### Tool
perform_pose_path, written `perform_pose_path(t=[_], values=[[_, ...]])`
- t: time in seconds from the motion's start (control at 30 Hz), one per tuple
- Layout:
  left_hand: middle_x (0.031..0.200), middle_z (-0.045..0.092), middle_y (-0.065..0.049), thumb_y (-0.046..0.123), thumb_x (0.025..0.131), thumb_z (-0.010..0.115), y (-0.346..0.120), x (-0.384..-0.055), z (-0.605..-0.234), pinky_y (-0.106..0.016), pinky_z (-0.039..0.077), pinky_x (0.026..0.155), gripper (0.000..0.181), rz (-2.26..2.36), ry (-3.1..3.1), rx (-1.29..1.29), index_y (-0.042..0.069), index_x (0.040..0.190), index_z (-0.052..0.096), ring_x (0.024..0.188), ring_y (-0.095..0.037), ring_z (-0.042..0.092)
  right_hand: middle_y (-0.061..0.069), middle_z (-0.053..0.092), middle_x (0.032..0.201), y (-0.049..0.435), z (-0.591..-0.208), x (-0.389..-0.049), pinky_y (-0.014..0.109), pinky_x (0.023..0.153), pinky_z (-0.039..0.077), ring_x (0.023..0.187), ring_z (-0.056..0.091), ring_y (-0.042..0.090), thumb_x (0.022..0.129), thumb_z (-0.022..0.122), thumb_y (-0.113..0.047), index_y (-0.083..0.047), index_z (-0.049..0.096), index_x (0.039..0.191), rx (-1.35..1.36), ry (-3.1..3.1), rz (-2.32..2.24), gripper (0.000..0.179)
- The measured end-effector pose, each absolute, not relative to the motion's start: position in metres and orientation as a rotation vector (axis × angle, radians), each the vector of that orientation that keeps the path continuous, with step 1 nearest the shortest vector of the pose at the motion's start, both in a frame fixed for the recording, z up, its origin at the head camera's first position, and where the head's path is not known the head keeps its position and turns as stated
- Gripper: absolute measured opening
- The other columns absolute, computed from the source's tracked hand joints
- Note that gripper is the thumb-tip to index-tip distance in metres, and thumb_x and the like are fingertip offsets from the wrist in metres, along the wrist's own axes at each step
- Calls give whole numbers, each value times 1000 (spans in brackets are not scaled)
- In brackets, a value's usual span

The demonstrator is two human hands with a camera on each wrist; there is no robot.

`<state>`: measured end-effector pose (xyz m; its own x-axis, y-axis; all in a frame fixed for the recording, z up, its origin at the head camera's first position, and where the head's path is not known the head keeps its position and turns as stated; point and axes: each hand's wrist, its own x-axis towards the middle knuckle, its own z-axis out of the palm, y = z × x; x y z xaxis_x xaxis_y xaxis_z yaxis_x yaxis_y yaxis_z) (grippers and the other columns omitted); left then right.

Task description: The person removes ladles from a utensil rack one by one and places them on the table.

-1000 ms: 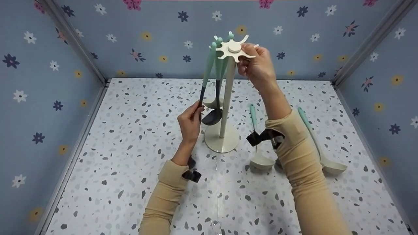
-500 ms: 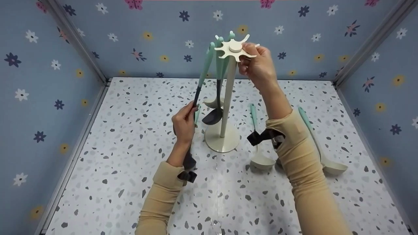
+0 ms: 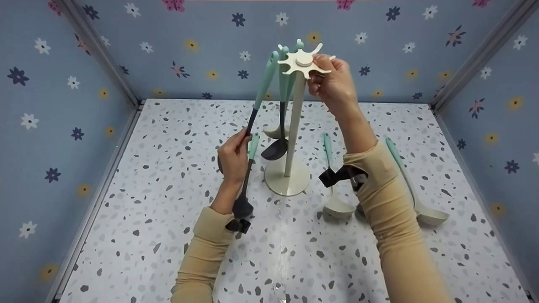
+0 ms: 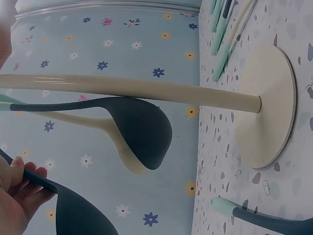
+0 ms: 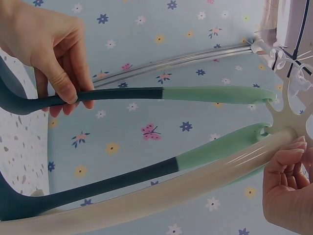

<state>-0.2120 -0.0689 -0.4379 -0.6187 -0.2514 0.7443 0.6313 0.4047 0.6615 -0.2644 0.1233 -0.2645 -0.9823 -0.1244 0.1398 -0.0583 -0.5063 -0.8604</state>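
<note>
My left hand [image 3: 234,158] pinches the dark shaft of a ladle [image 3: 263,86] with a mint-green handle, held tilted. Its bowl [image 4: 80,215] shows below the fingers in the left wrist view. The handle's top end is right at a hook tip of the cream rack stand [image 3: 293,126]. With thumb and fingers, my right hand [image 3: 334,82] grips an arm of the star-shaped rack top [image 3: 304,59]. A dark ladle [image 3: 274,150] and a cream ladle [image 3: 273,133] hang from the rack's far left side, beside the pole.
Left of the stand's round base [image 3: 286,181], another dark ladle [image 3: 243,206] lies on the speckled table [image 3: 147,210]. To the right lie cream ladles [image 3: 338,208] [image 3: 433,216], and a dark piece partly hidden by my right forearm. Flowered walls [image 3: 236,33] stand around.
My left hand has moved left with the ladle, tilting it more; its handle end has shifted left to the hook's tip. The dark ladle on the table has come into sight. My right hand stays put.
</note>
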Motion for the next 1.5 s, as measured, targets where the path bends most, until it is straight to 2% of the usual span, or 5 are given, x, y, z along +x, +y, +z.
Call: perform_pose_path(t=[0.37, 0.77, 0.97, 1.33, 1.5], values=[[86, 65, -17, -3, 81, 60, -78, -206, -433, -15, 47, 57, 19, -1338, -1823, -310, -10, 98, 64, 72, -22, 63, 9, 43, 50, 124, -263, -265, 19, 33, 26, 36, 37, 13, 91, 42, 0, 7, 51, 70, -273, 1521, -2688, 23], [89, 64, -19, -3, 82, 59, -105, -199, -450, -25, 53, 62, 20, -1334, -2039, -176, -9, 101, 62, 77, -23, 63, 10, 43, 51, 125, -263, -265, 19, 33, 25, 35, 37, 14, 91, 41, 0, 7, 51, 72, -244, 1518, -2697, 23], [91, 64, -20, -5, 82, 59, -118, -199, -466, -26, 53, 61, 22, -1256, -2166, -69, -9, 103, 62, 76, -22, 63, 10, 43, 51, 125, -264, -265, 19, 33, 25, 36, 37, 14, 91, 41, 0, 7, 52, 72, -234, 1502, -2694, 23], [77, 66, -17, 0, 81, 61, -138, -202, -494, -35, 47, 55, 17, -1148, -2381, 167, -6, 97, 66, 63, -23, 60, 10, 43, 51, 125, -264, -264, 19, 33, 25, 36, 37, 14, 91, 41, 0, 6, 52, 71, -257, 1503, -2693, 23], [82, 65, -20, -3, 81, 61, -143, -201, -504, -38, 49, 59, 20, -1145, -2440, 258, -8, 100, 64, 66, -26, 62, 10, 43, 51, 124, -264, -264, 19, 33, 25, 36, 37, 14, 91, 41, 0, 6, 52, 71, -273, 1517, -2687, 24]])
